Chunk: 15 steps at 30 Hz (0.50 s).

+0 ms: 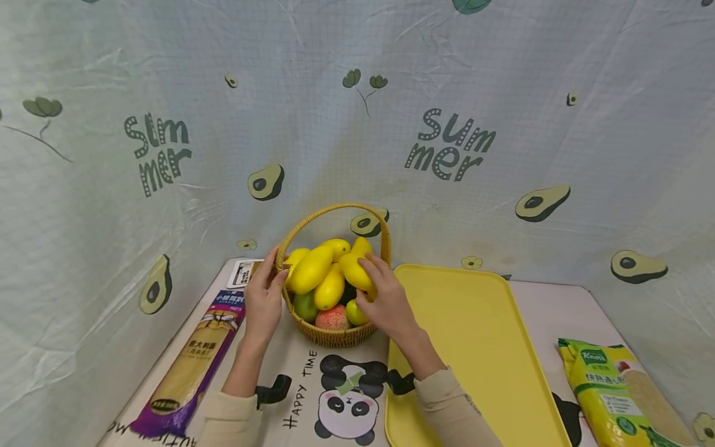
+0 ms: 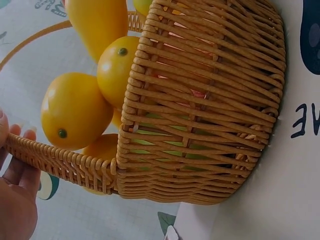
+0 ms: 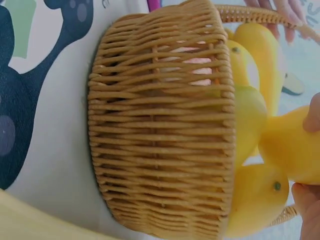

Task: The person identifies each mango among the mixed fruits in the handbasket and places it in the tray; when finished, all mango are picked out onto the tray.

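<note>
A wicker basket [image 1: 337, 338] heaped with fruit stands on the tabletop, its hooped handle [image 1: 335, 209] upright. My left hand [image 1: 262, 304] holds the handle low on its left side, fingers behind it in the left wrist view. With thumb and fingers, my right hand [image 1: 388, 301] grips a yellow mango [image 3: 285, 142] at the right of the heap. Several other yellow mangoes [image 1: 313, 270] are piled on top. Below them show a reddish peach [image 1: 333, 318], a dark green fruit [image 1: 305, 306] and a small lime-green fruit [image 1: 355, 312]. The fruit deeper inside is mostly hidden.
A yellow tray [image 1: 463, 347] lies right of the basket, partly under my right forearm. To the left is a purple pasta packet [image 1: 195, 366], with a white card [image 1: 241, 273] behind it. A green-and-yellow Knorr bag [image 1: 614, 391] lies at the far right.
</note>
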Available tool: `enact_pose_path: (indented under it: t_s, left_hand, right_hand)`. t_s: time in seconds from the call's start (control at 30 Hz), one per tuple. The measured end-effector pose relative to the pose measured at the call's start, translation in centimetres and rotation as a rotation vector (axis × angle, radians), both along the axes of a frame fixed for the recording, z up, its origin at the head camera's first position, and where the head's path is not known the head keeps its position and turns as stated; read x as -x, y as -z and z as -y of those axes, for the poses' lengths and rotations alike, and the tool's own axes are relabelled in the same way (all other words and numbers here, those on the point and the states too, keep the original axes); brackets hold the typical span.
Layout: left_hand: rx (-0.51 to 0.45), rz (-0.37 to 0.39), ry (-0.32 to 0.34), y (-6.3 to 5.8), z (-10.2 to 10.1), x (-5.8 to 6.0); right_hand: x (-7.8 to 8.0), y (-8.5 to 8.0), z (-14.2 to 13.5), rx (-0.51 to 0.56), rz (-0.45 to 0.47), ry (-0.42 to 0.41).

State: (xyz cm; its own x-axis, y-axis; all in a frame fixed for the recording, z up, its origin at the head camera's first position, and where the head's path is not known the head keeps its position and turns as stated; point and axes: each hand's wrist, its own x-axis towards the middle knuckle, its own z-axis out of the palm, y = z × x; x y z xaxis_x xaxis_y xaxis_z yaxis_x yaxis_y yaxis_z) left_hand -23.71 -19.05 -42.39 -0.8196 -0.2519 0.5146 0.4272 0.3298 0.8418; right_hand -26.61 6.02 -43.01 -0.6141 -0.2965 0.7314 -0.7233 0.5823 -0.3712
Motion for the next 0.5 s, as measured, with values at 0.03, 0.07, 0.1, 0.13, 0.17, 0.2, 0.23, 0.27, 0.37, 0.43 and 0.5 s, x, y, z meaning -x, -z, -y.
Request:
enact_pose_path:
  t_s: [0.03, 0.07, 0.1, 0.13, 0.17, 0.2, 0.23, 0.27, 0.37, 0.43, 0.5]
  left_hand:
    - [0.001, -0.001, -0.002, 0.0, 0.0, 0.0]
    - [0.002, 0.000, -0.004, 0.1, 0.0, 0.0]
    - [0.003, 0.001, -0.006, 0.1, 0.0, 0.0]
    - [0.005, 0.002, -0.009, 0.2, 0.0, 0.0]
    - [0.005, 0.004, -0.010, 0.2, 0.0, 0.0]
    - [0.003, 0.005, -0.010, 0.2, 0.0, 0.0]
    - [0.002, 0.008, -0.010, 0.3, 0.0, 0.0]
    - [0.003, 0.010, -0.010, 0.3, 0.0, 0.0]
    - [0.002, 0.012, -0.001, 0.2, 0.0, -0.1]
    - [-0.005, 0.008, 0.010, 0.2, 0.0, 0.0]
    - [-0.013, 0.004, 0.021, 0.1, 0.0, 0.0]
  right_hand:
    - [0.0, 0.0, -0.2, 0.017, -0.002, -0.001]
    - [0.0, 0.0, -0.3, 0.030, -0.003, 0.003]
    - [0.0, 0.0, -0.5, 0.045, -0.002, 0.007]
    - [0.0, 0.0, -0.7, 0.057, 0.004, 0.014]
    - [0.0, 0.1, -0.9, 0.074, 0.010, 0.020]
    - [0.0, 0.2, -1.1, 0.088, 0.013, 0.025]
    - [0.0, 0.4, -1.4, 0.099, 0.020, 0.031]
    - [0.0, 0.6, -1.6, 0.114, 0.018, 0.036]
    - [0.1, 1.0, -2.4, 0.172, -0.007, 0.038]
    - [0.2, 1.1, -2.8, 0.202, -0.031, 0.042]
    - [0.2, 1.3, -3.4, 0.223, -0.044, 0.054]
